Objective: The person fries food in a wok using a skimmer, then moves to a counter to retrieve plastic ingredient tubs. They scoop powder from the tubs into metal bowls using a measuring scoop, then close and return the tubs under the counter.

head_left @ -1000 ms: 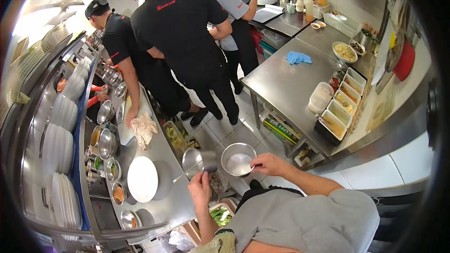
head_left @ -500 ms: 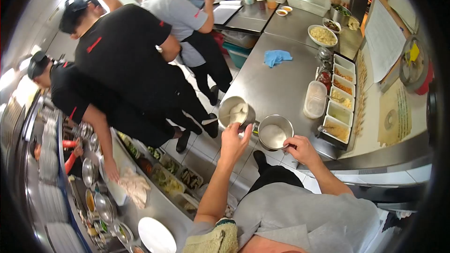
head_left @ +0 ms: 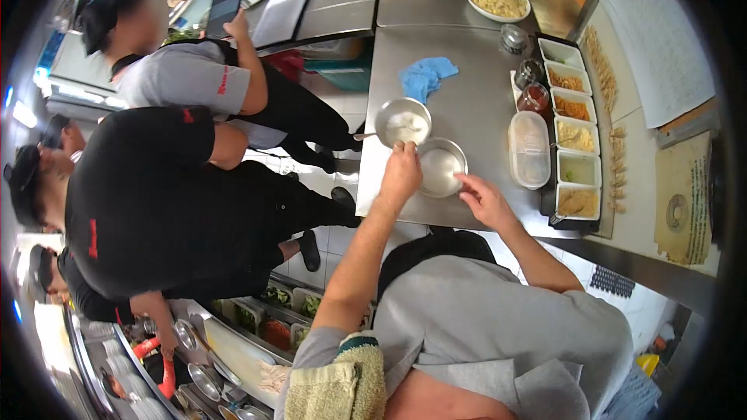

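Note:
Two round metal pots are side by side at the near left corner of the steel counter (head_left: 475,93). The left metal pot (head_left: 379,119) holds something white, and a utensil handle (head_left: 363,137) sticks out over its left rim. My left hand (head_left: 401,175) is closed at this pot's near side, probably on its handle, which the fingers hide. Inside the right metal pot (head_left: 465,155) is a white layer on the bottom. My right hand (head_left: 489,204) pinches its right rim with thumb and fingers. Behind the pots lies a crumpled blue cloth (head_left: 428,75).
On the right stand a lidded plastic container (head_left: 529,150), jars (head_left: 534,98) and a rack of ingredient tubs (head_left: 576,138). A white bowl of food (head_left: 498,1) sits farther back. Co-workers in black (head_left: 148,194) and grey (head_left: 183,82) stand at the left.
Both pots have moved from in front of the counter's edge to over its corner, my hands with them. My view has shifted. The grey-shirted co-worker's phone now shows clearly.

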`<state>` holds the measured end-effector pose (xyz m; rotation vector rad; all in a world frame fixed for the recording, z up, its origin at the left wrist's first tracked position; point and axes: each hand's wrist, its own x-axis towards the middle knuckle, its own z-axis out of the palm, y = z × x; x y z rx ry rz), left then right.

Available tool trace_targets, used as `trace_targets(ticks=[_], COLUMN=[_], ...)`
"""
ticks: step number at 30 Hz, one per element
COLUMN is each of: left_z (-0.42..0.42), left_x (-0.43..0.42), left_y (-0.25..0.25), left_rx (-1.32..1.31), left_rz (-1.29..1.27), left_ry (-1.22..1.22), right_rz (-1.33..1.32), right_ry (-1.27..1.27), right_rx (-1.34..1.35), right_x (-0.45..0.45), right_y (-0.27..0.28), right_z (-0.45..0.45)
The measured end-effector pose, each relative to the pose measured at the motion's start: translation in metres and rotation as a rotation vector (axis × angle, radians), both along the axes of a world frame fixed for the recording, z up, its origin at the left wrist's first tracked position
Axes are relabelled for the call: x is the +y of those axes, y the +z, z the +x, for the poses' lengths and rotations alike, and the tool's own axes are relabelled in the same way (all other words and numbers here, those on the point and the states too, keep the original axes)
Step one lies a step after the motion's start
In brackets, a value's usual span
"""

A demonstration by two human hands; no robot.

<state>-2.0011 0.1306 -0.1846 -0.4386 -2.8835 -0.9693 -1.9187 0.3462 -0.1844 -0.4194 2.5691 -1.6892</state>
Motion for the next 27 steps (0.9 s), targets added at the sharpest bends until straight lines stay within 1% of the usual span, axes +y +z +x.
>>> trace_targets(ticks=[1,3,5,6,7,8,9,11,13,14,16,17,19,21,23,26,27], left_z=[-0.014,-0.042,-0.07,-0.083,-0.093,-0.104,-0.115,-0.136,-0.164,-0.178,-0.204,-0.216,-0.243,-0.266,-0.283,-0.303,-0.307], left_x=[-0.004,-0.016,-0.03,-0.038,-0.044,-0.048,-0.053,-0.062,-0.066,-0.067,-0.064,-0.063,-0.056,-0.044,-0.036,-0.019,-0.014], left_y=[0.004,-0.002,-0.004,-0.004,-0.002,0.007,0.007,0.003,-0.003,-0.001,-0.002,-0.005,-0.005,-0.006,0.0,0.005,0.006], left_rx=[-0.031,-0.052,-0.066,-0.046,-0.028,-0.092,-0.083,-0.018,-0.018,-0.009,0.003,0.008,0.065,0.04,0.09,0.036,0.02], left_rz=[-0.014,-0.018,-0.021,-0.028,-0.033,-0.095,-0.087,-0.121,-0.123,-0.127,-0.14,-0.138,-0.163,-0.201,-0.211,-0.276,-0.298], left_ry=[-0.007,-0.056,-0.111,-0.151,-0.188,-0.198,-0.185,-0.292,-0.32,-0.304,-0.306,-0.307,-0.303,-0.303,-0.377,-0.437,-0.456], right_rz=[-0.185,-0.207,-0.397,-0.403,-0.392,-0.4,-0.412,-0.213,0.022,0.014,0.087,0.087,0.176,0.19,0.196,0.143,0.177], right_ry=[-0.071,-0.108,-0.443,-0.535,-0.552,-0.664,-0.758,-0.862,-0.91,-0.895,-0.942,-0.944,-0.972,-0.989,-0.995,-1.021,-1.023], right_rx=[-0.11,-0.151,-0.299,-0.259,-0.261,-0.261,-0.256,-0.053,0.094,0.103,0.053,0.058,0.106,0.091,0.068,0.055,0.052], right_x=[-0.008,-0.014,-0.025,-0.03,-0.037,-0.045,-0.054,-0.062,-0.067,-0.072,-0.074,-0.075,-0.072,-0.073,-0.073,-0.075,-0.075], right_y=[0.0,-0.019,-0.027,-0.034,-0.035,-0.034,-0.035,-0.067,-0.081,-0.076,-0.067,-0.069,-0.07,-0.068,-0.067,-0.068,-0.067], right_z=[-0.005,-0.013,-0.021,-0.026,-0.026,-0.031,-0.04,-0.045,-0.045,-0.048,-0.047,-0.046,-0.049,-0.048,-0.05,-0.05,-0.05])
